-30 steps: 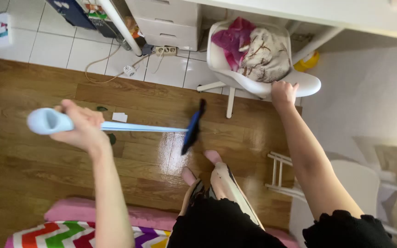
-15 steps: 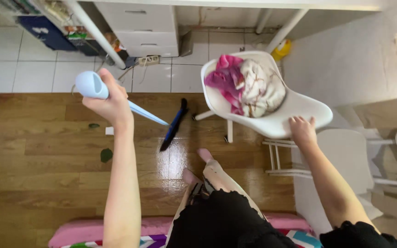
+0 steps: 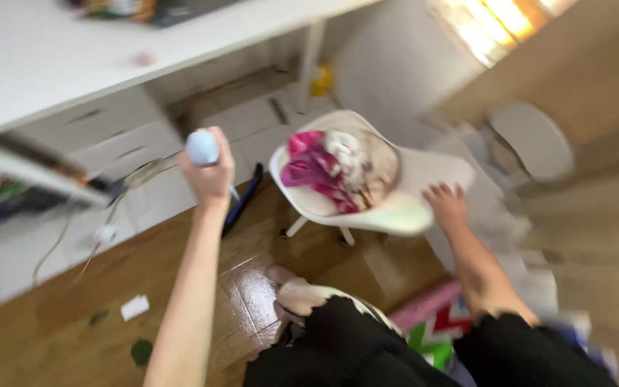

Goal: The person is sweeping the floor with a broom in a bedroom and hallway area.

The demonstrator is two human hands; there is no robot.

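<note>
My left hand (image 3: 210,174) grips the pale blue handle (image 3: 201,147) of a broom, whose dark blue head (image 3: 241,199) rests on the floor near the desk. My right hand (image 3: 445,205) lies on the front rim of a white chair (image 3: 424,172). On the chair's seat sits a heap of pink and cream cloth (image 3: 338,168). The frame is blurred by motion.
A white desk (image 3: 109,50) with drawers (image 3: 102,147) stands at the back, with cables (image 3: 73,229) on the tiled floor under it. Scraps of paper (image 3: 135,307) and green bits (image 3: 142,351) lie on the wooden floor. A second white seat (image 3: 531,140) is at the right. A zigzag rug (image 3: 435,333) lies by my feet.
The view has swung and tilted. My left hand has brought the broom closer to the desk, with the head now near the chair's left side. My right hand stays on the chair's rim.
</note>
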